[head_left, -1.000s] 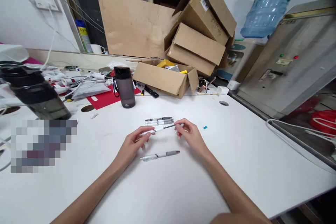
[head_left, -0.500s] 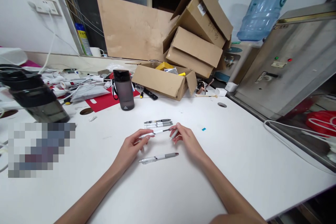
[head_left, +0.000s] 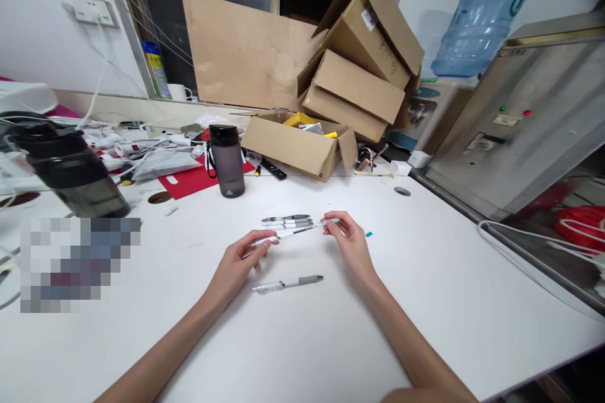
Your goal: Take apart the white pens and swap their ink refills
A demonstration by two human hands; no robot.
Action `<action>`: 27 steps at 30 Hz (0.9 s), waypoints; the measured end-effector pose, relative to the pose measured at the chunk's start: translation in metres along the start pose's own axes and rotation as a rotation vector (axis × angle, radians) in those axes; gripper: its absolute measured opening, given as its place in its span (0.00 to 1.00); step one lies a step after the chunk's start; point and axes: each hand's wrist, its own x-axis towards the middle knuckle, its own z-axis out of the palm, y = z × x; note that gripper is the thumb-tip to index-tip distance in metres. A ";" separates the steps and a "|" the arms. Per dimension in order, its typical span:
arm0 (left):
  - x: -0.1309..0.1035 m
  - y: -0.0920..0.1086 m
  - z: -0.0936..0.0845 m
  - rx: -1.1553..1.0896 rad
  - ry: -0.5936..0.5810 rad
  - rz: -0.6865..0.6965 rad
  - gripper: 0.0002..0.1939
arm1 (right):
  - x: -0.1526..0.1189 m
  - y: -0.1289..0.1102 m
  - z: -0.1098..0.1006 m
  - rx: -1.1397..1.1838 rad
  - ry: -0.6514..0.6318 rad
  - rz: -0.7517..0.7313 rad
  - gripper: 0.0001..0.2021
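My left hand [head_left: 242, 259] pinches the white barrel of a pen [head_left: 283, 235], whose thin dark refill sticks out bare toward the right. In my right hand [head_left: 348, 244] is a grey pen grip [head_left: 332, 221], closed between thumb and fingers. The grip lies roughly in line with the refill, its open end close to the refill's tip; whether they touch I cannot tell. Just beyond the hands several pens [head_left: 289, 224] lie side by side. Nearer to me rests a single white and grey pen [head_left: 287, 284] with a clear rear end.
A dark water bottle [head_left: 227, 164] stands behind the pens, and a larger black bottle [head_left: 70, 170] at the left. Farther back is an open cardboard box [head_left: 288, 141]. A small blue scrap [head_left: 369, 235] lies right of my right hand. White cables [head_left: 520, 264] trail along the right edge.
My right hand has moved slightly up and to the right, turning the grey grip from a steep slant to near level, facing the refill. My left hand keeps its hold on the barrel.
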 end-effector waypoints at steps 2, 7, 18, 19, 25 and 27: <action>0.001 -0.001 0.000 -0.001 0.001 0.003 0.19 | 0.000 0.001 0.001 0.000 -0.016 0.003 0.10; 0.002 -0.002 0.000 0.010 -0.016 0.012 0.19 | -0.002 -0.001 0.004 0.001 -0.045 0.015 0.09; 0.001 -0.004 0.001 0.036 -0.074 0.026 0.19 | -0.013 -0.006 0.017 0.022 -0.230 0.049 0.07; 0.001 -0.004 0.001 0.040 -0.082 0.028 0.19 | -0.013 -0.007 0.017 0.017 -0.232 0.055 0.07; 0.001 -0.004 0.000 0.065 -0.087 0.026 0.20 | -0.014 -0.009 0.016 -0.040 -0.263 0.090 0.10; 0.001 -0.005 0.000 0.086 -0.094 0.034 0.20 | -0.014 -0.008 0.016 -0.068 -0.266 0.123 0.12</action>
